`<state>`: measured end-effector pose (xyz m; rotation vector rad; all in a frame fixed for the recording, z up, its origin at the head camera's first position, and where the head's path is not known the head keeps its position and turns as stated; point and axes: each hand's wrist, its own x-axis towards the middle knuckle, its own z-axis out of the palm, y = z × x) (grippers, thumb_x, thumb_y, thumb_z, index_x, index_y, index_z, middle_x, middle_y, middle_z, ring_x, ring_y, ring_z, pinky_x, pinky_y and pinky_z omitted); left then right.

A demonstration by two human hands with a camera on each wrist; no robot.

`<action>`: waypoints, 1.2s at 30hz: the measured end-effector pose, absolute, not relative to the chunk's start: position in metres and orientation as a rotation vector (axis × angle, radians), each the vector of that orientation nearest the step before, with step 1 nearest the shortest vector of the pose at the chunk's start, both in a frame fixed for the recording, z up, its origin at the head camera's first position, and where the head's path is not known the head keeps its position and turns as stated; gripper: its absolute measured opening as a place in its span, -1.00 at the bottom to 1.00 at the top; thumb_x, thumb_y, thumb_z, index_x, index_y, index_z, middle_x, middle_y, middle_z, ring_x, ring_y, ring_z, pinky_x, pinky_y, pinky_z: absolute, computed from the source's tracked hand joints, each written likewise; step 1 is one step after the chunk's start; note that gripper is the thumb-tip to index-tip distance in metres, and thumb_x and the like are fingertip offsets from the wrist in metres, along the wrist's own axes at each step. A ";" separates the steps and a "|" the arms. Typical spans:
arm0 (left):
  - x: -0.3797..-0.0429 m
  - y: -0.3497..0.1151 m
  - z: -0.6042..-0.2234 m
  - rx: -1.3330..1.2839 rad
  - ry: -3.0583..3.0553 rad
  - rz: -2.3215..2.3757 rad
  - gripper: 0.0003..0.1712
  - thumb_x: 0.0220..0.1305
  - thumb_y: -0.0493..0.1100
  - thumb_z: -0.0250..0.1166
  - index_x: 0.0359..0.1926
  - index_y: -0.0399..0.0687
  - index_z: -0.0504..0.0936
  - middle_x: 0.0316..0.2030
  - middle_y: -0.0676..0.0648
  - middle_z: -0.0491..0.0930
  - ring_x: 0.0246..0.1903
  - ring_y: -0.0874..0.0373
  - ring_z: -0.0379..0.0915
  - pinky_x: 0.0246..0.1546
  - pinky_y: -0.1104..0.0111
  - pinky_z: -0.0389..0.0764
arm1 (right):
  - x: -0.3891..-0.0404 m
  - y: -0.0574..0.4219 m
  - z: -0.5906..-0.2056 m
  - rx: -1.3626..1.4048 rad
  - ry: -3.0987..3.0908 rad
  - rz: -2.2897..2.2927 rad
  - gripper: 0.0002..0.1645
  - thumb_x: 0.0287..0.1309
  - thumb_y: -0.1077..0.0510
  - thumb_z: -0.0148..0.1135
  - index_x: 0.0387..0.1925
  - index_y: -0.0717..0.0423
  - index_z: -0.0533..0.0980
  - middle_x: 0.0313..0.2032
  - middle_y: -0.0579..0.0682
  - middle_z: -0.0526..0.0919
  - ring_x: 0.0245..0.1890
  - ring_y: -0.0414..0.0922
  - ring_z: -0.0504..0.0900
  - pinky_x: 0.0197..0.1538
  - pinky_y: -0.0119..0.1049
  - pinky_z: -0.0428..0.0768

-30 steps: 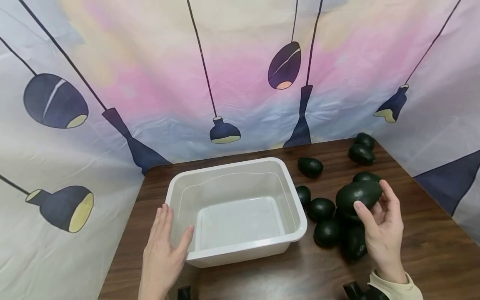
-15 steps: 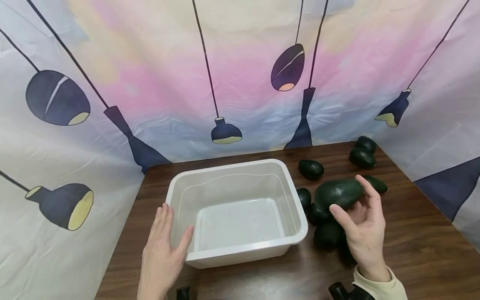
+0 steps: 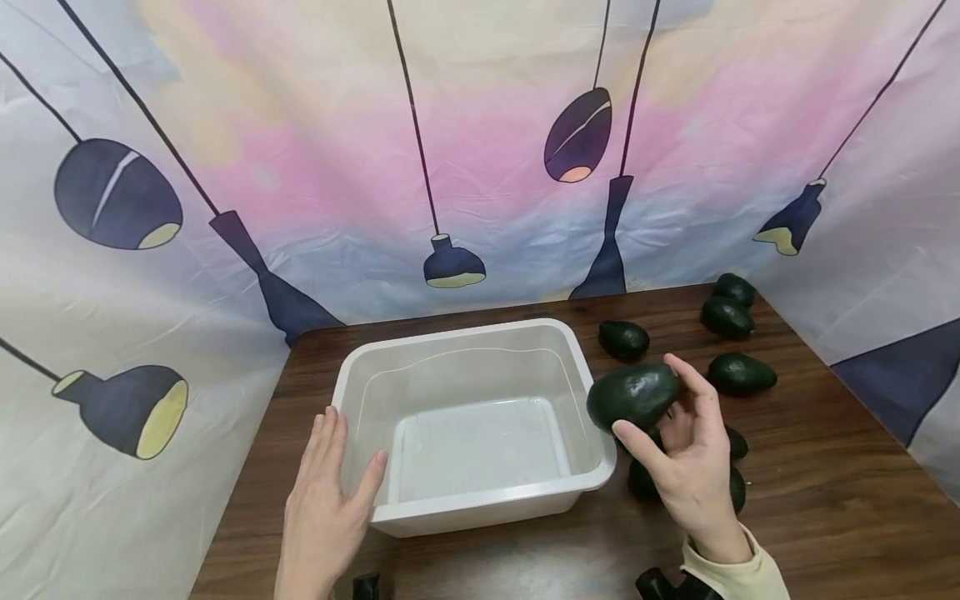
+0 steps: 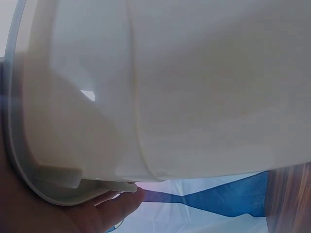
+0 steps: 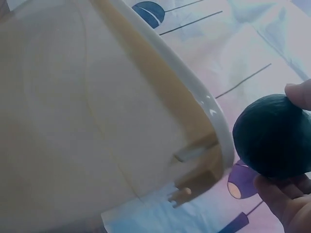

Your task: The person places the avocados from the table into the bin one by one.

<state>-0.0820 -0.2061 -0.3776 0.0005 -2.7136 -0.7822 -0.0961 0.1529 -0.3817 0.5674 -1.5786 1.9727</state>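
Note:
My right hand (image 3: 693, 458) holds a dark green avocado (image 3: 633, 396) between thumb and fingers. In the head view that avocado overlaps the right rim of a white plastic tub (image 3: 480, 500); in the right wrist view the avocado (image 5: 272, 136) shows raised close beside the tub's rim. My left hand (image 3: 326, 500) rests at the tub's left front corner, fingers along the outside and thumb over the rim. Seen from the left wrist, the fingers (image 4: 116, 208) touch the tub's edge from below. Inside, the tub's bare floor shows.
Several more avocados lie on the brown wooden table (image 3: 832, 467): one behind the tub's right side (image 3: 624, 340), a pair at the far right corner (image 3: 727, 317), one nearer (image 3: 741, 373), others partly hidden under my right hand. A printed cloth (image 3: 487, 167) hangs behind.
My right hand has carried the avocado leftward from over the pile to the tub's right rim. The left hand stays at the tub's corner. The view has shifted slightly.

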 end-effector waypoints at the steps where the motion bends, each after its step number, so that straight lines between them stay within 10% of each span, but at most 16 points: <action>1: -0.082 -0.206 -0.378 -0.002 -2.710 -0.781 -0.13 0.34 0.15 0.21 0.41 -0.36 0.19 0.47 -0.17 0.04 0.47 -0.06 -0.12 0.33 -0.11 0.11 | -0.096 0.152 -0.382 0.563 -1.598 1.955 0.02 -0.16 0.74 0.24 0.38 0.42 0.08 0.13 0.35 0.34 0.08 0.02 0.54 0.08 -0.35 0.54; 36: -0.082 -0.207 -0.378 -0.009 -2.681 -0.797 -0.15 0.33 0.14 0.22 0.40 -0.36 0.23 0.46 -0.19 0.09 0.47 -0.04 -0.09 0.36 -0.04 0.10 | -0.102 0.130 -0.380 0.653 -2.091 1.510 -0.09 -0.34 0.31 0.66 0.17 0.12 0.45 0.04 0.07 0.55 0.03 -0.08 0.53 0.11 -0.42 0.46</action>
